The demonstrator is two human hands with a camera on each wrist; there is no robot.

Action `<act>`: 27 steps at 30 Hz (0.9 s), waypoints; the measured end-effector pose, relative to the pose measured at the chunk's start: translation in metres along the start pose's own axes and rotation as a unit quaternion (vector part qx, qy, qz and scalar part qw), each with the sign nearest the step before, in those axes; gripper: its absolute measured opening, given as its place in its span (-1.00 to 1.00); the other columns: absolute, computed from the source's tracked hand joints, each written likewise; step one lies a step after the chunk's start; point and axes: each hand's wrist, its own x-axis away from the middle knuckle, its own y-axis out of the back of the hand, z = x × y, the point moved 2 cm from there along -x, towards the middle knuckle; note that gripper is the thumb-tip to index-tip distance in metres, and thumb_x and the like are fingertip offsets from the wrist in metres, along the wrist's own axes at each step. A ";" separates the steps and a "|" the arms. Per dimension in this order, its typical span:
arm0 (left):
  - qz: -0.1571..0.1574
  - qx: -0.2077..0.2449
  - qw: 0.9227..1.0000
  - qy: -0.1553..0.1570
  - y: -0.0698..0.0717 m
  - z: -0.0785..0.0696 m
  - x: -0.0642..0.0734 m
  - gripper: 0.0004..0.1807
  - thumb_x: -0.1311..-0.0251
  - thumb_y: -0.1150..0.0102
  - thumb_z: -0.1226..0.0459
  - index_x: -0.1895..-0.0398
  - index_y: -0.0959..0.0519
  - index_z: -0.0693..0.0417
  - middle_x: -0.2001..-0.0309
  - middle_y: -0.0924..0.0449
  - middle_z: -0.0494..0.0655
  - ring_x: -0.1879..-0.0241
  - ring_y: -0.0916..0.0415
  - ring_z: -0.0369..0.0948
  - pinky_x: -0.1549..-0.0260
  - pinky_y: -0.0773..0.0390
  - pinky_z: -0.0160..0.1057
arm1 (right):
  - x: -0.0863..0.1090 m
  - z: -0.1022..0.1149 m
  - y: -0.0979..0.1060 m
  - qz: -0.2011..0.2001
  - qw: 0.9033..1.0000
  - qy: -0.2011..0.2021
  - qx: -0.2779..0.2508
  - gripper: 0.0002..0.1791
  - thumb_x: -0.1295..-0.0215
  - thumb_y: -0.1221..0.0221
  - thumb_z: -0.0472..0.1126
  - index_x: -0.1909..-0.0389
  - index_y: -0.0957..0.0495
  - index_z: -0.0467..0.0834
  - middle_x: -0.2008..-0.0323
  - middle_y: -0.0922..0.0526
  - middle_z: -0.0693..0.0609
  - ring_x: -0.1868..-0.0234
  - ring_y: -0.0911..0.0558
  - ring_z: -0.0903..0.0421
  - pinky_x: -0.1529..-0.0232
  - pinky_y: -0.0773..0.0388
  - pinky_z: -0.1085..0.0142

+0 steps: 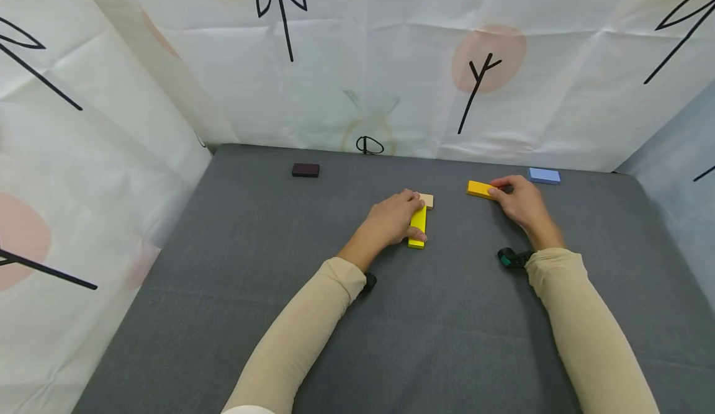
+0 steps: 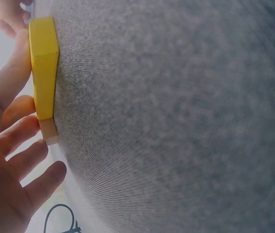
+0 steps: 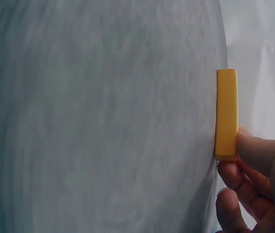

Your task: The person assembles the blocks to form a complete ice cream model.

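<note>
My left hand holds a bright yellow block lengthwise, the thumb at its near end and a finger toward its far end. Beyond that far end lies a light wooden block, partly covered by the fingers; in the left wrist view it appears up against the yellow one. To the right, my right hand pinches the right end of an orange-yellow block between thumb and fingers. The right wrist view shows this block low over the cloth, and whether it touches the cloth I cannot tell.
A blue block lies behind the right hand near the back edge. Farther left, a dark brown block sits near the same edge. Grey cloth covers the table, and a patterned white sheet hangs behind it.
</note>
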 end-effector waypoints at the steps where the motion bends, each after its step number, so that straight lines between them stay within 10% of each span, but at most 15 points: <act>1: 0.002 -0.003 1.000 0.001 0.000 0.000 0.000 -0.10 -0.23 -0.20 -0.25 -0.60 -0.20 -0.24 -0.59 -0.13 -0.19 -0.54 -0.21 -0.17 -0.39 -0.47 -0.05 | -0.001 0.002 -0.002 0.000 1.000 0.003 -0.002 -0.53 -0.61 -0.01 -0.07 -0.25 -0.49 -0.38 -0.30 -0.37 -0.46 -0.24 -0.40 -0.40 -0.28 -0.33 -0.30; 27: -0.008 0.003 1.000 0.018 -0.002 -0.002 -0.004 -0.08 -0.15 -0.28 -0.24 -0.57 -0.27 -0.23 -0.54 -0.22 -0.20 -0.51 -0.28 -0.18 -0.40 -0.46 -0.07 | -0.007 0.042 -0.033 0.027 0.999 0.031 -0.020 -0.59 -0.58 -0.07 -0.13 -0.22 -0.53 -0.35 -0.27 -0.42 -0.39 -0.21 -0.43 -0.32 -0.31 -0.35 -0.22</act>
